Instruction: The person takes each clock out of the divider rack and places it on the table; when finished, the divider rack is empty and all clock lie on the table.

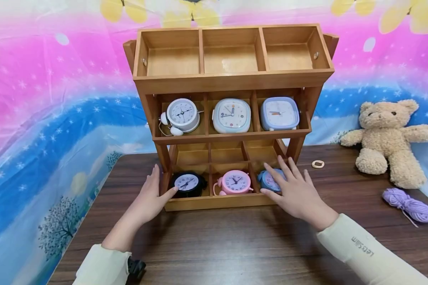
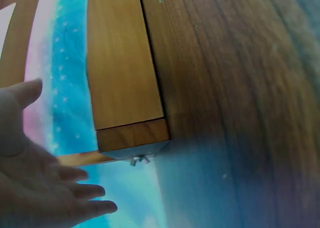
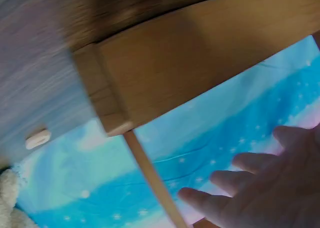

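A three-tier wooden shelf (image 1: 232, 81) with divided compartments stands on the table. My left hand (image 1: 148, 200) is at the left end of its bottom tier, fingers extended, thumb overlapping the edge of a black alarm clock (image 1: 187, 184). Beside that clock sits a pink alarm clock (image 1: 236, 181). My right hand (image 1: 296, 194), fingers straight and spread, reaches over the right end and partly hides a blue alarm clock (image 1: 271, 182). Both wrist views show the bottom tier's front board (image 2: 125, 62) with outstretched fingers (image 3: 202, 198) and nothing gripped.
The middle tier holds a white twin-bell clock (image 1: 182, 113), a white rounded clock (image 1: 232, 114) and a lavender-blue clock (image 1: 279, 113). To the right are a small pale ring (image 1: 318, 164), a teddy bear (image 1: 386, 134) and purple yarn (image 1: 408, 204). A patterned cloth (image 1: 75, 126) hangs behind.
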`<action>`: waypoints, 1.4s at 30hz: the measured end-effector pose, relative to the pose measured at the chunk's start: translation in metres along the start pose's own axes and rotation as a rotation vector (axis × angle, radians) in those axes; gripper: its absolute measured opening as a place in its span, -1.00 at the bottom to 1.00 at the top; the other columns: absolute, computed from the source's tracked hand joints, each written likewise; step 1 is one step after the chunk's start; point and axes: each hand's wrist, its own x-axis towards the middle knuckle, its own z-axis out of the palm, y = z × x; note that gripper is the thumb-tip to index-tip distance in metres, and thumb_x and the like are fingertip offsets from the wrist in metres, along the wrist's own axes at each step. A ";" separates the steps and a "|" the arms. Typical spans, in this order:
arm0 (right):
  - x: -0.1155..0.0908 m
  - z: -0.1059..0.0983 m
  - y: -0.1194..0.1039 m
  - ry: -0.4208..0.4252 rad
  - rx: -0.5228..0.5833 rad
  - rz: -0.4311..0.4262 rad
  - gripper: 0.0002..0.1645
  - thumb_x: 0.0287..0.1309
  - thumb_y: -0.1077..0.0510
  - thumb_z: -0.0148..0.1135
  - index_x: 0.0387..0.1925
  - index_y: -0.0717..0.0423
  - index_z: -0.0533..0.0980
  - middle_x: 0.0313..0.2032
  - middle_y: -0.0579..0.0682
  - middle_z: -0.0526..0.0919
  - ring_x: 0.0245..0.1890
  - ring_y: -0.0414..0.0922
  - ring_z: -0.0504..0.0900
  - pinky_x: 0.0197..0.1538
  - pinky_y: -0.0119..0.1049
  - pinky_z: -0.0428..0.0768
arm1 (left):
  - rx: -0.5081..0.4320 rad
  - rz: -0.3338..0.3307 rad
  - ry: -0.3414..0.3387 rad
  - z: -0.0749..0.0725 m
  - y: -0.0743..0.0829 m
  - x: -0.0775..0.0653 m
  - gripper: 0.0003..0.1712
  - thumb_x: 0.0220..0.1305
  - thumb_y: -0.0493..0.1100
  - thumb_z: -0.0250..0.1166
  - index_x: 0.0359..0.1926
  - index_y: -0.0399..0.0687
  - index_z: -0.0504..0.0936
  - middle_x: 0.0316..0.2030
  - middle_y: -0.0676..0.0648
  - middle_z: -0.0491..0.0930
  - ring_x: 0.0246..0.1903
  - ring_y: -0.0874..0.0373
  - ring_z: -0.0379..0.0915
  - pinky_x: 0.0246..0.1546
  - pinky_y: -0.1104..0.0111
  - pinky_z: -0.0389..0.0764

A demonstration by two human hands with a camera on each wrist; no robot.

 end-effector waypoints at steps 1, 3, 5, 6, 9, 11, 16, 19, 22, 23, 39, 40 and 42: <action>0.001 -0.001 -0.004 0.024 0.001 -0.028 -0.05 0.30 -0.53 -0.15 0.57 -0.24 0.02 0.56 0.17 -0.17 0.53 0.24 -0.24 0.36 0.47 -0.13 | -0.023 -0.009 0.010 -0.001 -0.001 0.003 0.13 0.47 0.26 0.04 0.52 -0.09 -0.58 0.53 -0.34 -0.41 0.49 -0.33 -0.43 0.38 -0.29 -0.13; 0.004 -0.004 -0.013 0.079 0.000 -0.086 -0.08 0.33 -0.47 -0.08 0.57 -0.25 0.03 0.56 0.12 -0.14 0.54 0.18 -0.20 0.39 0.41 -0.06 | -0.059 -0.026 0.037 -0.002 -0.001 0.008 0.13 0.47 0.26 0.04 0.50 -0.01 -0.64 0.53 -0.33 -0.39 0.49 -0.33 -0.36 0.39 -0.26 -0.06; 0.006 -0.008 -0.023 0.142 0.009 -0.153 -0.11 0.33 -0.40 0.03 0.56 -0.25 0.06 0.56 0.07 -0.10 0.54 0.12 -0.18 0.42 0.36 -0.04 | -0.074 -0.036 0.071 -0.003 -0.001 0.014 0.13 0.46 0.28 0.03 0.49 0.04 -0.66 0.54 -0.32 -0.36 0.48 -0.33 -0.28 0.38 -0.24 -0.01; 0.008 -0.010 -0.028 0.179 0.010 -0.191 -0.11 0.33 -0.36 0.09 0.56 -0.25 0.07 0.56 0.05 -0.08 0.55 0.08 -0.16 0.43 0.33 -0.04 | -0.081 -0.037 0.089 -0.004 -0.001 0.017 0.13 0.46 0.28 0.03 0.50 0.05 -0.66 0.54 -0.30 -0.35 0.48 -0.32 -0.25 0.39 -0.23 0.01; 0.012 -0.018 -0.046 0.288 0.015 -0.308 -0.12 0.31 -0.28 0.17 0.55 -0.23 0.10 0.56 -0.02 -0.05 0.55 -0.01 -0.14 0.46 0.26 -0.09 | -0.106 -0.035 0.130 -0.006 0.000 0.025 0.11 0.47 0.27 0.02 0.50 0.06 -0.64 0.56 -0.22 -0.34 0.48 -0.29 -0.21 0.39 -0.21 0.04; 0.017 -0.023 -0.057 0.352 0.015 -0.375 -0.13 0.31 -0.26 0.17 0.55 -0.23 0.11 0.56 -0.04 -0.05 0.55 -0.05 -0.15 0.47 0.24 -0.13 | -0.125 -0.025 0.153 -0.006 0.000 0.031 0.09 0.48 0.24 0.03 0.51 0.06 -0.62 0.56 -0.19 -0.33 0.48 -0.27 -0.18 0.39 -0.19 0.07; 0.034 -0.034 -0.084 0.436 0.007 -0.473 -0.15 0.34 -0.27 0.10 0.55 -0.25 0.09 0.57 -0.01 -0.07 0.55 -0.02 -0.17 0.47 0.25 -0.12 | -0.175 -0.011 0.227 -0.007 0.003 0.047 0.06 0.48 0.18 0.06 0.54 0.05 -0.55 0.55 -0.24 -0.22 0.48 -0.24 -0.10 0.40 -0.14 0.12; 0.047 -0.042 -0.097 0.441 0.000 -0.489 -0.16 0.36 -0.28 0.08 0.56 -0.27 0.07 0.57 -0.02 -0.10 0.55 0.00 -0.17 0.46 0.27 -0.08 | -0.220 -0.009 0.280 -0.007 0.006 0.055 0.05 0.48 0.13 0.09 0.56 0.05 -0.50 0.53 -0.27 -0.09 0.45 -0.22 0.01 0.38 -0.10 0.20; 0.061 -0.050 -0.110 0.418 -0.012 -0.480 -0.17 0.38 -0.33 0.02 0.56 -0.30 0.04 0.58 -0.05 -0.18 0.56 -0.01 -0.23 0.45 0.29 -0.04 | -0.263 -0.018 0.324 -0.007 0.008 0.061 0.04 0.48 0.11 0.11 0.57 0.06 -0.45 0.52 -0.28 -0.02 0.43 -0.21 0.08 0.35 -0.08 0.26; 0.065 -0.053 -0.114 0.410 -0.017 -0.478 -0.17 0.39 -0.34 -0.01 0.56 -0.31 0.02 0.58 -0.06 -0.21 0.56 -0.02 -0.25 0.45 0.29 -0.04 | -0.276 -0.022 0.334 -0.007 0.009 0.063 0.04 0.47 0.10 0.12 0.58 0.06 -0.44 0.52 -0.27 -0.01 0.43 -0.21 0.09 0.35 -0.08 0.27; 0.135 -0.093 -0.166 0.283 -0.098 -0.397 -0.06 0.38 -0.39 -0.06 0.59 -0.20 -0.13 0.57 0.02 -0.12 0.55 -0.01 -0.19 0.51 0.12 -0.03 | -0.088 -0.286 0.058 -0.008 -0.006 0.053 0.09 0.44 0.14 0.15 0.55 -0.29 -0.36 0.48 -0.45 -0.05 0.42 -0.35 0.01 0.37 -0.17 0.16; 0.139 -0.093 -0.168 0.276 -0.099 -0.390 -0.05 0.38 -0.39 -0.05 0.59 -0.18 -0.13 0.56 0.03 -0.10 0.55 -0.01 -0.17 0.51 0.09 -0.03 | -0.067 -0.292 0.045 -0.007 -0.007 0.052 0.08 0.44 0.14 0.14 0.54 -0.32 -0.32 0.47 -0.46 -0.03 0.42 -0.35 0.01 0.37 -0.17 0.16; 0.145 -0.093 -0.172 0.253 -0.094 -0.375 -0.01 0.38 -0.39 -0.05 0.60 -0.12 -0.15 0.56 0.04 -0.07 0.55 0.01 -0.13 0.51 0.06 -0.01 | -0.040 -0.290 0.029 -0.005 -0.009 0.050 0.06 0.43 0.13 0.15 0.54 -0.38 -0.26 0.46 -0.46 -0.02 0.42 -0.35 0.02 0.37 -0.17 0.16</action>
